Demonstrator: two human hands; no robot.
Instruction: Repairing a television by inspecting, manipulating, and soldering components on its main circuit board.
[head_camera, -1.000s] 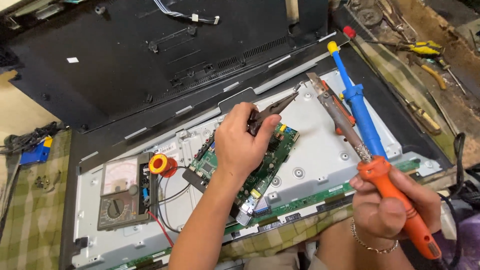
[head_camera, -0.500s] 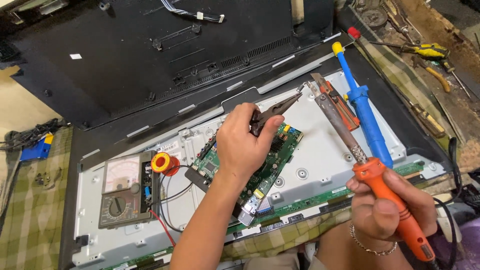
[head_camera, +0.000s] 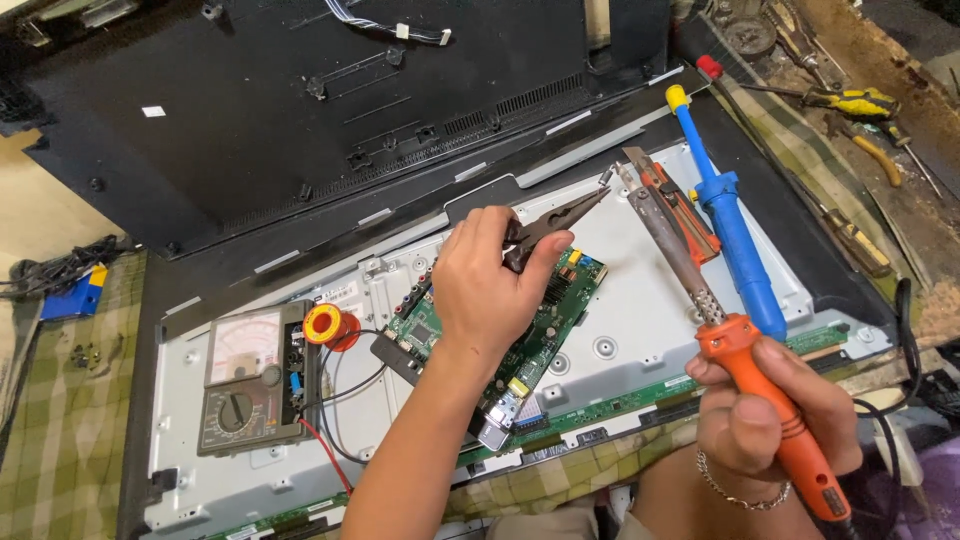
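Two hands are at work over the green circuit board (head_camera: 545, 310), which lies on the grey metal back panel (head_camera: 640, 300) of an opened flat screen. I take the circuit board as my landmark.

My left hand (head_camera: 485, 290) rests directly over the middle of the board, fingers closed around the handles of the pliers (head_camera: 555, 225). Their tips point away from the board toward its upper right, stopping short of the soldering iron tip.

My right hand (head_camera: 765, 415) sits well to the right of the board and nearer to me, gripping the orange handle of the soldering iron (head_camera: 700, 300). Its metal shaft slants up and leftward, the tip ending above the board's upper right corner.

Right of the board, a blue suction pump (head_camera: 735, 235) lies on the panel, with an orange utility knife (head_camera: 685, 205) between it and the iron's shaft. Left of the board stand a red and yellow solder spool (head_camera: 325, 325) and, beyond it, a dial meter (head_camera: 250, 380). A black cover (head_camera: 300, 110) leans behind the board.
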